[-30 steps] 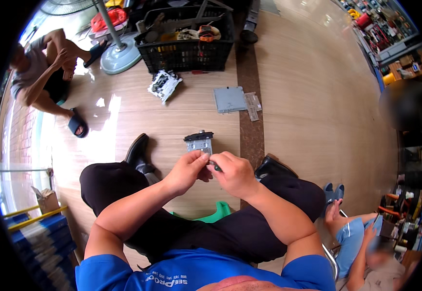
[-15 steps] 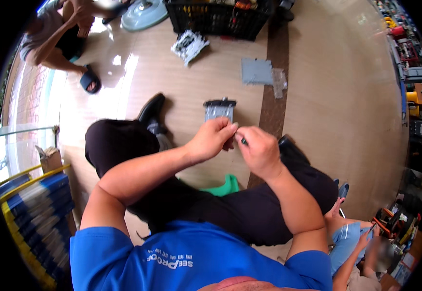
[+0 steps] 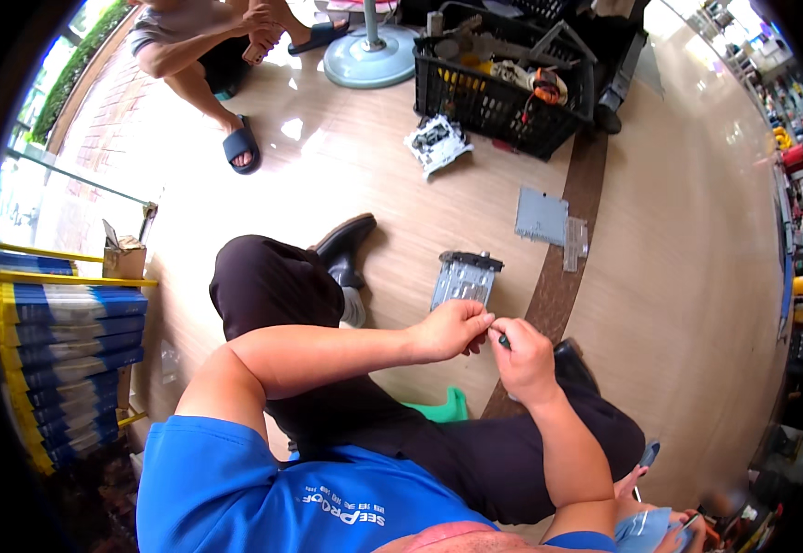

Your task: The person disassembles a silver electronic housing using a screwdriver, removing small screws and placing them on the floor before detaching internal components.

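Fingertip to fingertip, my two hands meet above the floor between my legs. My right hand point(image 3: 523, 358) is closed round a small dark-green-handled tool point(image 3: 505, 342); only a bit of its handle shows and the kind cannot be made out. My left hand point(image 3: 455, 328) is pinched at the place where the fingers meet, and whatever it grips is hidden. Just beyond the hands a silvery metal device point(image 3: 462, 280) with a black front edge rests on the floor, its near end partly covered by my left hand.
Farther off lie a white mechanical part point(image 3: 437, 146), a grey metal plate point(image 3: 541, 216) and a clear plastic piece point(image 3: 576, 243). A black crate point(image 3: 503, 111) of parts and a round stand base point(image 3: 369, 61) stand behind. A green plastic object point(image 3: 442, 406) is under my legs. People sit far left and lower right.
The view has tilted up and turned, so the floor things appear lower and farther right, and more of the crate shows. My hands remain together in much the same pose.
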Demonstrator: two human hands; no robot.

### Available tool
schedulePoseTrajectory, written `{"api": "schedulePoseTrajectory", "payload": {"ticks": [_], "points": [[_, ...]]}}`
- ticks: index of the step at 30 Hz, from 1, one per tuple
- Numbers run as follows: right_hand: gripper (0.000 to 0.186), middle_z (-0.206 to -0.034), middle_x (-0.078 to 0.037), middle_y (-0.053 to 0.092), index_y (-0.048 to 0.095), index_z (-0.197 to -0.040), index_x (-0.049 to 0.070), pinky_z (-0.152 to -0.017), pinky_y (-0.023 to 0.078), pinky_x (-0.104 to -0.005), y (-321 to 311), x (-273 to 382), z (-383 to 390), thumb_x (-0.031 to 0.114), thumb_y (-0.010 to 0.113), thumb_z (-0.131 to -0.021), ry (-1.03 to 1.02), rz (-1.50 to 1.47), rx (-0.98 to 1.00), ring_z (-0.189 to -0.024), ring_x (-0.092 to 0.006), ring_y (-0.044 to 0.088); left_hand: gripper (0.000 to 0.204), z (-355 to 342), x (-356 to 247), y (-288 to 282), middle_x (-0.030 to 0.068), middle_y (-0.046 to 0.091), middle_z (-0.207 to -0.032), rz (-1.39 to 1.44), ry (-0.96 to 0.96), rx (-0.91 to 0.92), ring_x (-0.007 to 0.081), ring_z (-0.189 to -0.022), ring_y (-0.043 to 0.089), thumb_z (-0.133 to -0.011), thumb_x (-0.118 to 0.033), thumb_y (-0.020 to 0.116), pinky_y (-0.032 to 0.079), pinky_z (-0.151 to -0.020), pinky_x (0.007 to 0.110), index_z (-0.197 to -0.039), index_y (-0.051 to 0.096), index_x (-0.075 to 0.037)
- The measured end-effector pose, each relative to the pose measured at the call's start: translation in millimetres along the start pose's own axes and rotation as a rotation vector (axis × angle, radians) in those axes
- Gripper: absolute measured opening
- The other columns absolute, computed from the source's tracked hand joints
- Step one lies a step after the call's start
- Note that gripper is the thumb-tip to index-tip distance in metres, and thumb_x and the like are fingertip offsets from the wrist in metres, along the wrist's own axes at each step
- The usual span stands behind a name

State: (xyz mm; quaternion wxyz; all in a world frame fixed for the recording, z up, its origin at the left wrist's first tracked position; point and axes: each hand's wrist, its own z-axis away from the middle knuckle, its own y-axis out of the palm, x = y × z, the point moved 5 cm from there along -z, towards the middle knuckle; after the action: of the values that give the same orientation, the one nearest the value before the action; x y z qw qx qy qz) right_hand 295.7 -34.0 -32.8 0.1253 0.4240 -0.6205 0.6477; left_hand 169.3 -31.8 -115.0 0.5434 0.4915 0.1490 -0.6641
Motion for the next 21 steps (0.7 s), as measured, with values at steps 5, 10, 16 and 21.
{"api": "schedulePoseTrajectory", "payload": {"ticks": [5, 10, 16, 21], "points": [[0.011, -0.082, -0.016, 0.063, 0.062, -0.090, 0.002, -0.064, 0.051, -0.0379, -0.7, 4.2, -2.3, 0.003, 0.066, -0.080, 0.010, 0.016, -0.015, -0.074, -0.0337, 0.064, 0.028, 1.8, -5.3, -4.0, 0.0038, 0.060, -0.077, -0.078, -0.031, 0.016, 0.0124, -0.068, 0.059, -0.099, -0.029, 0.050, 0.051, -0.062, 0.027, -0.098, 0.058, -0.002], [0.008, -0.083, -0.017, 0.064, 0.062, -0.089, 0.000, -0.067, 0.051, -0.0372, -36.1, 7.1, -14.9, 0.003, 0.064, -0.082, -0.018, 0.090, -0.176, -0.075, -0.0334, 0.064, 0.054, -37.8, -147.1, -59.3, 0.0189, 0.064, -0.105, -0.540, 0.733, -0.505, 0.0238, -0.096, 0.062, -0.084, -0.026, 0.067, 0.050, -0.084, 0.035, -0.125, 0.050, 0.003], [0.010, -0.081, -0.017, 0.062, 0.061, -0.089, 0.001, -0.066, 0.049, -0.0386, -58.0, 11.0, -14.8, 0.000, 0.065, -0.080, -0.020, 0.091, -0.230, -0.074, -0.0359, 0.062, 0.089, -31.3, -381.9, -27.2, 0.0238, 0.056, -0.113, 0.011, 0.961, -0.239, 0.0302, -0.104, 0.058, -0.074, -0.020, 0.076, 0.050, -0.082, 0.046, -0.142, 0.022, 0.002], [0.007, -0.079, -0.016, 0.061, 0.061, -0.090, 0.000, -0.065, 0.048, -0.0373, -66.3, 6.3, -6.7, -0.001, 0.062, -0.083, -0.003, 0.115, -0.248, -0.073, -0.0329, 0.061, 0.056, -65.5, -425.7, -41.0, 0.0187, 0.053, -0.122, 0.522, 0.930, -0.174, 0.0357, -0.107, 0.056, -0.082, 0.000, 0.056, 0.050, -0.079, 0.059, -0.133, 0.033, -0.008]]}}
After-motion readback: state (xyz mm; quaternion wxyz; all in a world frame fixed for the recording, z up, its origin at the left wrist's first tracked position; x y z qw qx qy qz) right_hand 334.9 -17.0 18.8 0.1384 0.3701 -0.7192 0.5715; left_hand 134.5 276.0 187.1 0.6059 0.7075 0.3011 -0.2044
